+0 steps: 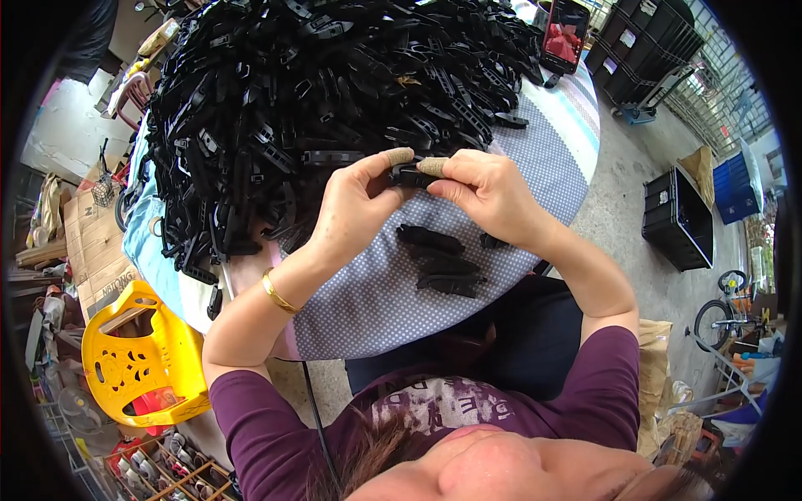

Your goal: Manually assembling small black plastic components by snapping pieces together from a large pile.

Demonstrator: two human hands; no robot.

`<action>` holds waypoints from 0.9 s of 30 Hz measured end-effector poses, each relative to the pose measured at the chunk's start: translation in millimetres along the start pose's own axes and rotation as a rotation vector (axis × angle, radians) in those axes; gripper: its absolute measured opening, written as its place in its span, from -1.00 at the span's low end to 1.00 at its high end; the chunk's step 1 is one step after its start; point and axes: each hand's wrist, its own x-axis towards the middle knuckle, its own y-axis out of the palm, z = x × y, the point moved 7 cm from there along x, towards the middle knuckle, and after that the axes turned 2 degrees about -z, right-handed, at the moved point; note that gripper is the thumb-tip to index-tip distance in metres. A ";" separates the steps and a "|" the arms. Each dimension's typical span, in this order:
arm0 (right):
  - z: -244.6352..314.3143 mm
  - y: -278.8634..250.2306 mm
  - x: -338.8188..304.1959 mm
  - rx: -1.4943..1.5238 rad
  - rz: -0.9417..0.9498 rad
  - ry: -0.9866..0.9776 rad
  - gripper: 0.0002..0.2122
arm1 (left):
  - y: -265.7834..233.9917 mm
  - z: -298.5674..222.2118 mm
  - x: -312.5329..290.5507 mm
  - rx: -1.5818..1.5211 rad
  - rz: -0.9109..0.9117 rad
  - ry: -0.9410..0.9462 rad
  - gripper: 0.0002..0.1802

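Observation:
Between my two hands, just above the near part of the table, is a small black plastic piece (409, 176). My left hand (355, 196) pinches its left end; tan tape wraps the index fingertip. The right end is gripped by my right hand (484, 188), which also has a taped fingertip. My fingers hide much of the piece. Beyond my hands a large heap of black plastic pieces (334, 79) covers most of the table. Closer to me, several black strap-like pieces (443, 260) lie apart from the heap on the dotted tablecloth (351, 313).
A phone (565, 35) leans upright at the table's far right edge. At left stands a yellow plastic chair (142, 363). Black crates (639, 50) are stacked at the far right, and another black crate (681, 219) sits on the floor beside a blue bin (737, 188).

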 end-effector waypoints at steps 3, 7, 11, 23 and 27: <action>11.3 -0.5 -2.9 -0.267 -0.046 -0.159 -0.75 | 4.4 -3.8 -2.9 -0.018 0.008 0.019 -0.50; 26.8 1.2 -6.4 -0.400 -0.087 -0.279 -0.71 | 4.6 -4.6 -2.7 -0.030 0.023 0.010 -0.54; 35.6 -8.2 -1.1 -0.392 -0.196 -0.331 -0.65 | -1.6 -16.5 -5.1 0.016 -0.003 0.129 -0.61; 20.4 -10.0 -8.2 -0.409 -0.021 -0.236 -0.74 | 8.3 -36.5 -12.9 0.268 -0.054 0.452 -0.61; 5.4 -6.8 -4.9 -0.468 0.222 -0.129 -0.77 | 13.5 -21.5 -13.6 0.349 0.077 0.272 -0.61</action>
